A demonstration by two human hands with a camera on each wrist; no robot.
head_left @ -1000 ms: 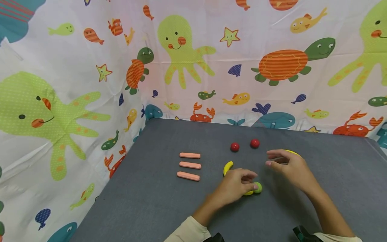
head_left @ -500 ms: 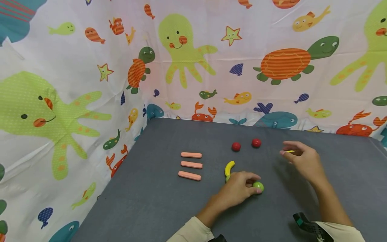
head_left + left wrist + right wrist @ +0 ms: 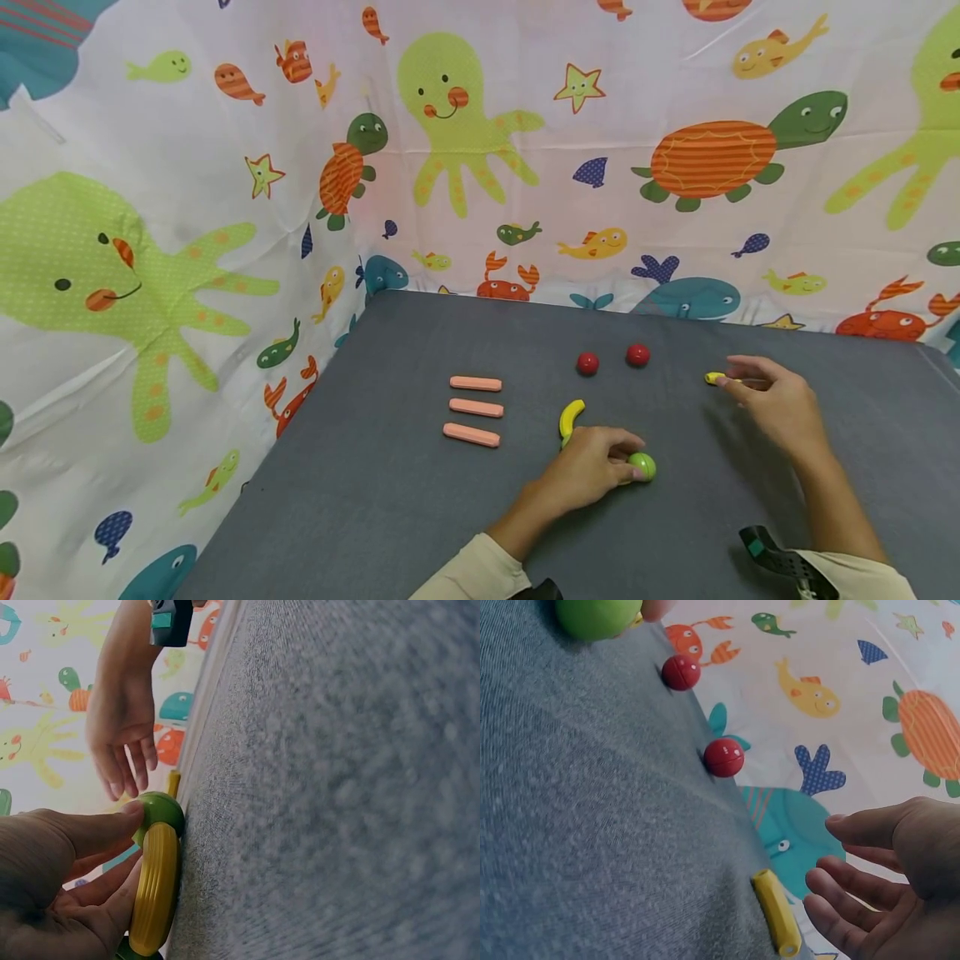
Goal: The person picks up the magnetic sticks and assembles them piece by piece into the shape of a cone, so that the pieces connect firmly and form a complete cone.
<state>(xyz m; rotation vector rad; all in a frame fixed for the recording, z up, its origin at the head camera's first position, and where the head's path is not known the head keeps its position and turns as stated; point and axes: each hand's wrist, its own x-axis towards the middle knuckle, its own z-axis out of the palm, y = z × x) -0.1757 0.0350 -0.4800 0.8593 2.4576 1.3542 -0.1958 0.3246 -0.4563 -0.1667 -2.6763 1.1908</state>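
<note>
My left hand [image 3: 588,467] pinches a small green ball [image 3: 642,467] at the table, its thumb on the ball's side. A curved yellow toy banana [image 3: 156,892] lies against the ball, beside the curled fingers. Past the hand lies another banana [image 3: 571,417], with a bit of green at its near end, partly covered by the hand. My right hand [image 3: 783,408] hovers by a short yellow piece [image 3: 778,913]. Its fingers are loosely bent and apart from the piece in the right wrist view.
Two red balls [image 3: 588,364] sit near the back of the grey table [image 3: 360,508]. Three pink sausage-like sticks [image 3: 476,407] lie in a column on the left. A curtain [image 3: 480,150] printed with sea animals hangs behind and at the left.
My right hand has moved rightward and away from the yellow piece's left end, which now shows. The left hand stays at the green ball, which has turned slightly.
</note>
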